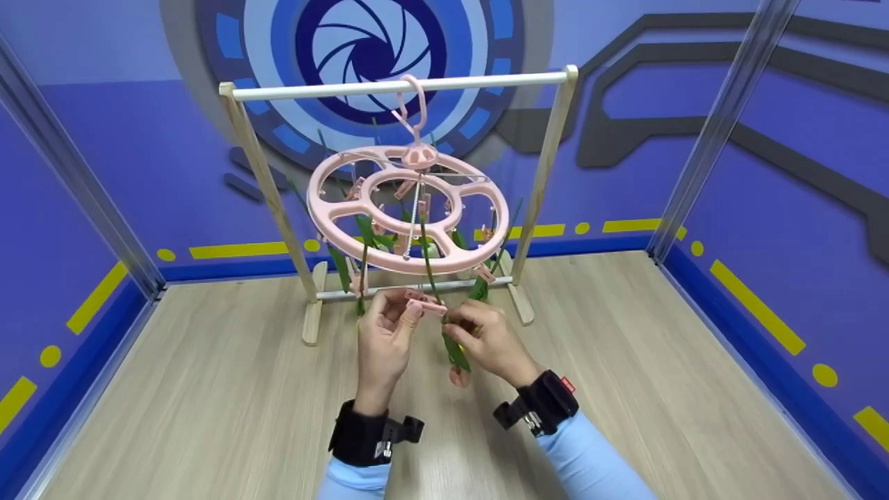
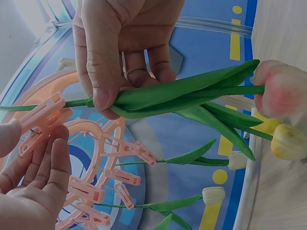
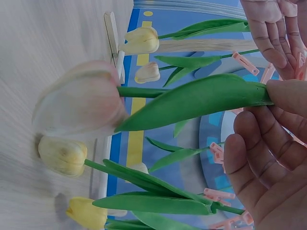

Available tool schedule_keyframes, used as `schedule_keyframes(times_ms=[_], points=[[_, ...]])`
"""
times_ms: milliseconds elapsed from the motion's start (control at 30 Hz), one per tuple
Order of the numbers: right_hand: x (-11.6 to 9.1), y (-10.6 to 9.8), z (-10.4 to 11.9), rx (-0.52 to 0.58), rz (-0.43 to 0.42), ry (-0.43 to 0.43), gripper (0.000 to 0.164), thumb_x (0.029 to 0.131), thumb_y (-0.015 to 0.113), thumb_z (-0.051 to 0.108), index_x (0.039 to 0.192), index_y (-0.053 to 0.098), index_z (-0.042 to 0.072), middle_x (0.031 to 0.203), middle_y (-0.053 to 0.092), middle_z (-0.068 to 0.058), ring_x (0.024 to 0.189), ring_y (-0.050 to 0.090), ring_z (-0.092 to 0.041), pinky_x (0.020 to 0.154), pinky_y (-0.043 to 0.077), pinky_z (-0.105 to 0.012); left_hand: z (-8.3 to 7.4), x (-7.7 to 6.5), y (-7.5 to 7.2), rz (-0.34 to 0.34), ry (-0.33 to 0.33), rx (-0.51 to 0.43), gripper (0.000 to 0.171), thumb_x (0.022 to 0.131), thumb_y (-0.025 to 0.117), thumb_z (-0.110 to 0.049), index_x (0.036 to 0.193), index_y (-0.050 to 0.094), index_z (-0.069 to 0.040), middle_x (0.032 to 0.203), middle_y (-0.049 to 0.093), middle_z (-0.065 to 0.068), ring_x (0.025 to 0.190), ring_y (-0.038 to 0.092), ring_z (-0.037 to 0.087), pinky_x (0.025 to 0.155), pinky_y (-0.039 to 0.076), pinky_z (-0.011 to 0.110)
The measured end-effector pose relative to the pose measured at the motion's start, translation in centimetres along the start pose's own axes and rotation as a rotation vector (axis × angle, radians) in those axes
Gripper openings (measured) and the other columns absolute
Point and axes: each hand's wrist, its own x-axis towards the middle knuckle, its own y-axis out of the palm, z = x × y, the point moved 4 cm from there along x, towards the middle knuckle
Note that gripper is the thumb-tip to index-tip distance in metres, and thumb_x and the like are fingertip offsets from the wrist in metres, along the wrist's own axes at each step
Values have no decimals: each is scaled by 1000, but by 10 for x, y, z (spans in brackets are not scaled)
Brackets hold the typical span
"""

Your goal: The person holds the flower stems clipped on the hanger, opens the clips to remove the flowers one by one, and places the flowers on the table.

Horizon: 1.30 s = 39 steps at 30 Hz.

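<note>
My left hand (image 1: 387,332) pinches a pink clothespin (image 2: 44,122) hanging below the round pink hanger (image 1: 321,208). The clothespin's tip lies at the stem of a pink-and-white tulip (image 3: 79,99); I cannot tell whether its jaws grip the stem. My right hand (image 1: 492,340) holds that tulip between thumb and fingers, where the green leaf (image 2: 187,93) meets the stem. Its bloom points down toward the table in the head view. Just right of the left hand, the two hands stand close together.
Other white and yellow tulips (image 3: 62,155) hang head down from clothespins around the hanger. A wooden stand (image 1: 552,160) with a white top bar (image 1: 486,82) carries the hanger. Blue patterned panels (image 1: 778,201) enclose the wood-grain table (image 1: 229,389).
</note>
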Motion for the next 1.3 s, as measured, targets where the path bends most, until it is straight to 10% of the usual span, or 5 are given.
schedule_keyframes(times_ms=[1300], points=[[-3,-4,-5,-11,-50,-13,7,91,75,-2,92,74,5,83,66,-3,69,56,-9,59,48,-23,-1,0,-1,-37,-53,-10,22,99,64,4,117,57,14,111,67,23,100,69,19,86,56,25]])
